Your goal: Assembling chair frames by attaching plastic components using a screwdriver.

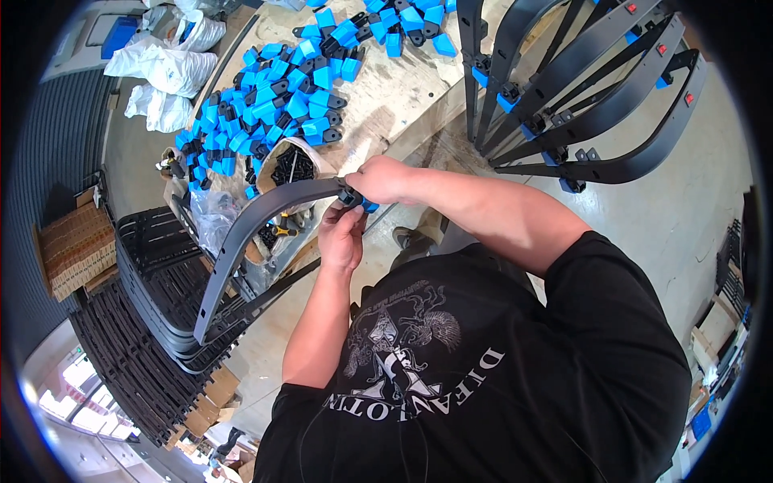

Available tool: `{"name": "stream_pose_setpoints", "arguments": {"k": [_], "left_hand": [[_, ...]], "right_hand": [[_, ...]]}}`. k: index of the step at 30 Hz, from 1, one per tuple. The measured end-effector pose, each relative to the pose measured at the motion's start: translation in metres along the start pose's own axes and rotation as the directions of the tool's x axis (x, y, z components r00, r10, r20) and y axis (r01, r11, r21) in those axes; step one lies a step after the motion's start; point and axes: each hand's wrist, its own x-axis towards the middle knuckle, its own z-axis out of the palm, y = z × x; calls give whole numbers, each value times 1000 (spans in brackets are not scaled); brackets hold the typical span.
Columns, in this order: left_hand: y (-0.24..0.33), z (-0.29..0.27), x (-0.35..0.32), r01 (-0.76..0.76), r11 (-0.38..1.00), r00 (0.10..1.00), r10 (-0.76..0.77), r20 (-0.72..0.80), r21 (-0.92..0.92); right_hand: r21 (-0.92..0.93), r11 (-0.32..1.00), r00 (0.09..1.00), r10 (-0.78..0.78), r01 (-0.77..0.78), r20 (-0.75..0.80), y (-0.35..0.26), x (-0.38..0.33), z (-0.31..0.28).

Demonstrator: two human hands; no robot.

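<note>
A long curved black frame bar (pixel 244 228) crosses in front of me, with one end between my hands at the table's near edge. Beneath that end, the fingers of my left hand (pixel 340 237) are closed around a small blue-and-black cap (pixel 369 207) set against the bar. From above, my right hand (pixel 382 180) is closed at the same end of the bar; its fingertips are partly hidden, and whatever they pinch is too small to make out. Just beyond my hands, a pale open bag (pixel 320 162) holds many black screws (pixel 291 166).
Loose blue-and-black caps (pixel 274 97) cover much of the wooden table (pixel 394 105). Several finished-looking curved black frames (pixel 555 105) stand to the right. Stacked black frames (pixel 161 282) and a brown carton stack (pixel 76 249) are at left; white sacks (pixel 165 68) lie far left.
</note>
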Motion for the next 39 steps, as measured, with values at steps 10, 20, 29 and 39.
{"name": "stream_pose_setpoints", "arguments": {"k": [10, 20, 29, 39], "left_hand": [[5, 9, -3, 24, 1000, 1000, -24, 15, 3], [4, 9, -3, 39, 999, 999, -39, 28, -1], [1, 7, 1, 9, 1000, 999, -9, 47, -2], [-1, 3, 3, 6, 1000, 1000, -5, -13, 19]], "right_hand": [[-50, 965, 965, -260, 259, -33, 14, -14, -8], [-112, 890, 895, -446, 441, -22, 29, -9, -13], [-45, 941, 937, -326, 334, 127, 23, 2, -23], [-188, 925, 944, -318, 330, 88, 19, 1, -12]]}}
